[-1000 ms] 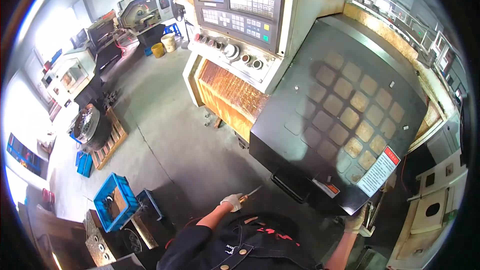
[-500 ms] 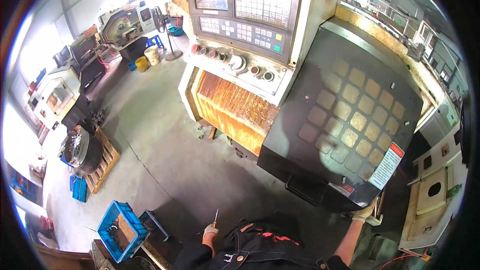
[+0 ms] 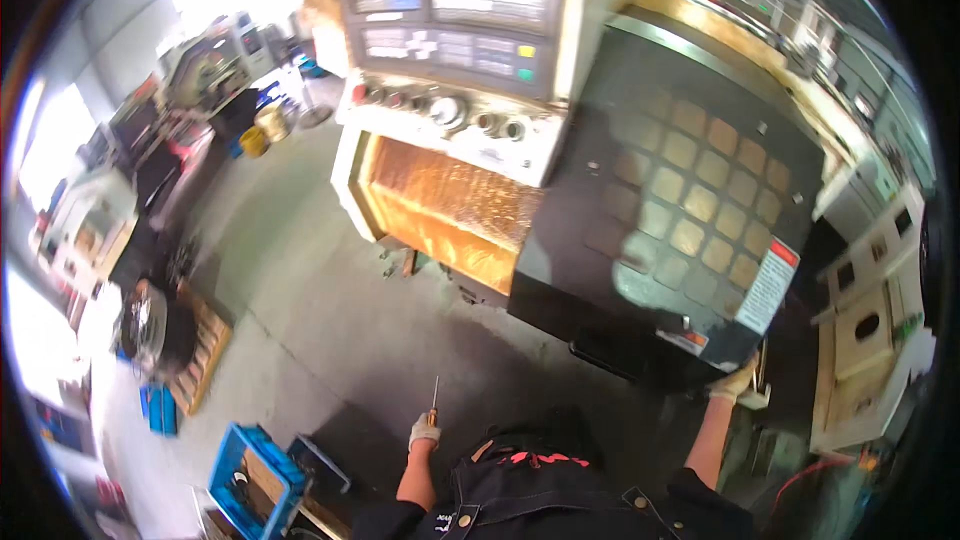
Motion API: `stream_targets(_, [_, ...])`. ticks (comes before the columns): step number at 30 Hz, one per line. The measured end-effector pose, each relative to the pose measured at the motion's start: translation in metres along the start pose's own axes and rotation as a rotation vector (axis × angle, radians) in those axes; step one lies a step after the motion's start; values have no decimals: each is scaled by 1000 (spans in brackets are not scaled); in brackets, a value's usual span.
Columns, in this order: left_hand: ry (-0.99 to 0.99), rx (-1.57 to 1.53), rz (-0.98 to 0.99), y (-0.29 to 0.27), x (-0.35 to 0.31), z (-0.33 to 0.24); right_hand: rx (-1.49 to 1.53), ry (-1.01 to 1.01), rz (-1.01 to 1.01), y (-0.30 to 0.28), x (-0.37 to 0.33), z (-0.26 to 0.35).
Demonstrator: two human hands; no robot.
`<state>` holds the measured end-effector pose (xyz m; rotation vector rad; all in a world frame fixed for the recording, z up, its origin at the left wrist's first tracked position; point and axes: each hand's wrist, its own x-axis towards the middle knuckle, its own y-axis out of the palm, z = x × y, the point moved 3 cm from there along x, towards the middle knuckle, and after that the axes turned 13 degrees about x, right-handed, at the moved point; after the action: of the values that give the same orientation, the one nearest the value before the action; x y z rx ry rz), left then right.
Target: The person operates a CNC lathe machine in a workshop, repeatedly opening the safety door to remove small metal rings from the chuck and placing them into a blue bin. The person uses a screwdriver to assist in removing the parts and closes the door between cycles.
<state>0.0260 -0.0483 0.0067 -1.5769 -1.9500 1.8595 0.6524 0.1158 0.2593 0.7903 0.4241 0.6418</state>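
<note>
In my gloved left hand point(image 3: 424, 431) is a screwdriver point(image 3: 434, 414) with an orange-yellow handle, its thin shaft pointing up and away from me over the floor. My fingers are closed round the handle. At the right, my gloved right hand point(image 3: 735, 383) is at the lower right corner of a machine's dark door point(image 3: 570, 240), which has a grid of pale window squares. Its fingers seem to curl over the door's edge and are partly hidden. A white warning label with a red top point(image 3: 768, 285) is just above that hand.
Above the orange-lit opening point(image 3: 440, 205) stands a control panel point(image 3: 450, 50) with screens, knobs and buttons. A blue crate point(image 3: 228, 460) is at lower left. Farther left are a wooden pallet point(image 3: 205, 345) with a dark drum point(image 3: 165, 330), and other machines. A pale cabinet point(image 3: 835, 380) stands at right.
The view has shifted, moving the machine left and up in the picture. My left hand sits a little higher, the screwdriver more upright. My right hand stays at the door's corner.
</note>
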Motion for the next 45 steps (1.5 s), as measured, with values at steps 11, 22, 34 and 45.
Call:
stream_targets(11, [-27, 93, 128, 65, 25, 82, 32, -161, -88, 6, -4, -18])
stream_targets(22, [18, -264, 81, 56, 32, 53, -484, -340, 187, 47, -49, -58])
stream_targets(34, [-31, -132, 82, 60, 29, 94, -257, 35, 329, 61, -58, -115])
stream_targets(45, [19, -107, 28, 34, 14, 75, -431, -93, 66, 104, -99, -153])
